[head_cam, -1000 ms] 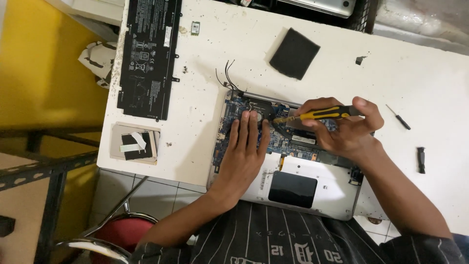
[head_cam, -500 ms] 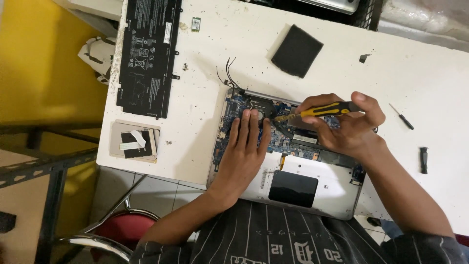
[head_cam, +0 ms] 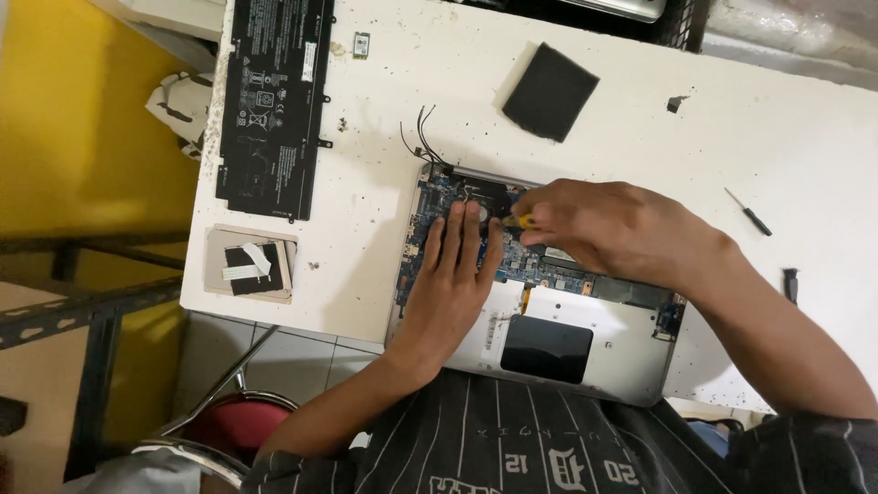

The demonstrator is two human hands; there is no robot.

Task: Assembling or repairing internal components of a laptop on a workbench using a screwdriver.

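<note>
Laptop chassis [head_cam: 585, 352], silver and opened up, lies right under my hands with its blue circuit board [head_cam: 430, 224] bare. My left hand [head_cam: 455, 274] presses flat on the board; my right hand [head_cam: 608, 224] pinches a yellow-handled screwdriver [head_cam: 512, 220] just beside those fingertips. Long black battery [head_cam: 273, 101] is already out, well off to the left; board work seems unfinished.

On my white desk [head_cam: 384, 137], a long black battery pack [head_cam: 273, 101] lies at the far left, with a tiny green chip [head_cam: 362, 42] just beside its top corner. Below it sits a grey plate with black pads [head_cam: 250, 263]. A black foam square [head_cam: 551, 91] rests farther back; a small screwdriver [head_cam: 748, 211] lies well to my right.
</note>
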